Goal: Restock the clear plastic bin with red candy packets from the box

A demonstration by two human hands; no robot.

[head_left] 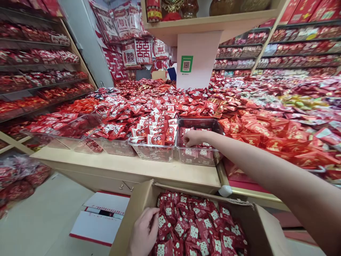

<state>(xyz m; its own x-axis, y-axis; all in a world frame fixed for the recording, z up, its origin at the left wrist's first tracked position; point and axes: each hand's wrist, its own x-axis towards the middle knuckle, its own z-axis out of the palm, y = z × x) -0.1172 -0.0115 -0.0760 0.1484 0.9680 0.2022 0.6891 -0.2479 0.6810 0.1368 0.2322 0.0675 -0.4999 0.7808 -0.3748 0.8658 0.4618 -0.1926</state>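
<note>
My right hand [192, 138] reaches into a clear plastic bin [198, 160] on the counter. Its fingers are curled down among dark red candy packets [206, 153] that line the bin; whatever they grip is hidden. My left hand [145, 229] lies at the left wall of an open cardboard box [133, 209], its fingers loosely extended beside the packets and no packet visible in it. Inside the box is a heap of dark red candy packets [194, 231] with pale double-happiness characters.
Another clear bin [154, 153] of red-and-white packets stands just left. Heaped sweets cover the display behind. A post with a QR code sign [187, 64] rises at the back. Below the counter edge [133, 167], a flattened white carton [99, 220] lies on the floor.
</note>
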